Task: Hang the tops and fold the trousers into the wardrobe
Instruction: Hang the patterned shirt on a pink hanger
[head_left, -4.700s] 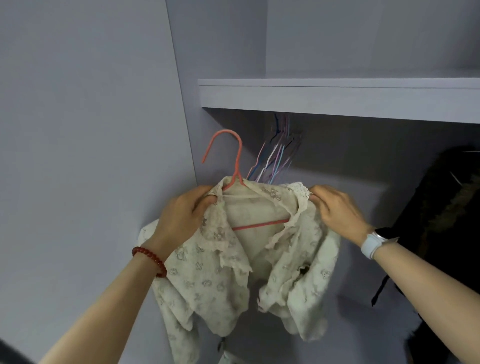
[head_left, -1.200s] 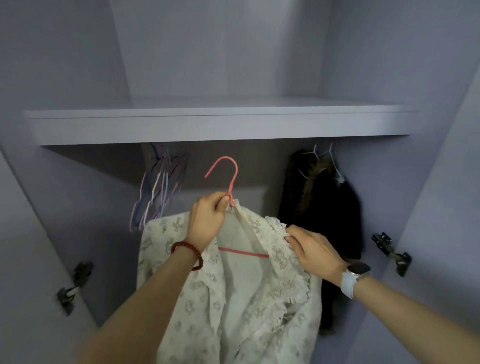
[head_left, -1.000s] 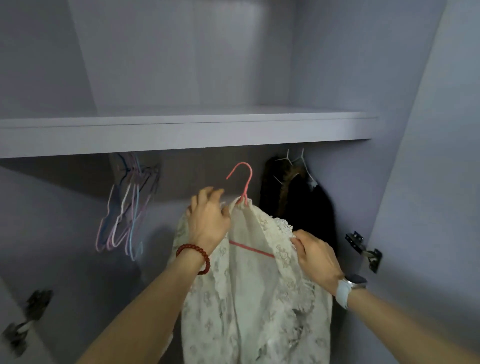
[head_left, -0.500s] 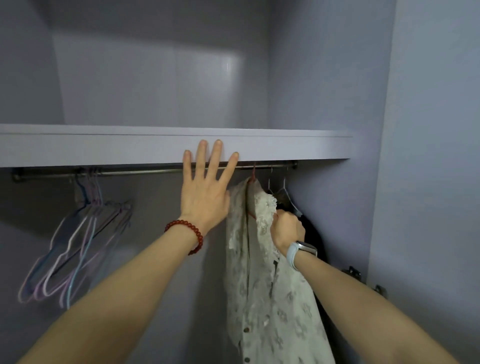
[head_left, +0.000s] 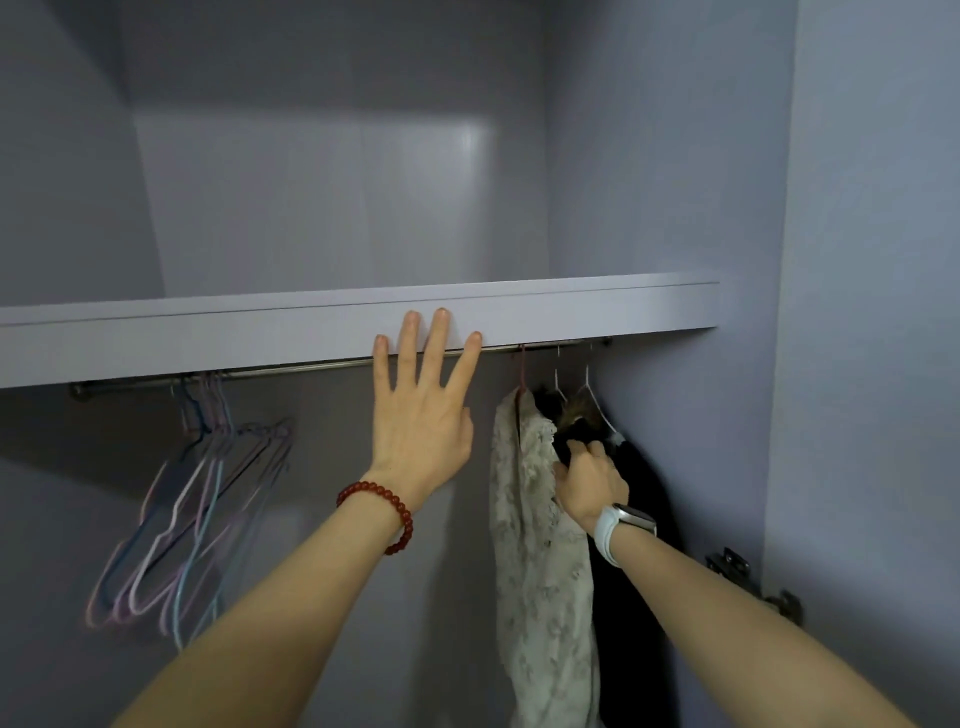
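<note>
Head view: one blouse (head_left: 540, 519) on rail, right hand (head_left: 589, 480) gripping dark garment (head_left: 631, 519), left hand (head_left: 421, 421) fingers spread.

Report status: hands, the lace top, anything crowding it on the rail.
Left hand open, fingers spread by the shelf edge. Right hand gripping at lace top, which hangs on rail. Dark coat pressed close on its right.

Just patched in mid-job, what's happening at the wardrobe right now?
A person is hanging tops. The cream lace top hangs from the rail on its red hanger, beside a dark garment at the right end. The right hand is curled in among the fabric between the two. The left hand is open, fingers spread in front of the shelf edge. Empty hangers hang at left.
</note>
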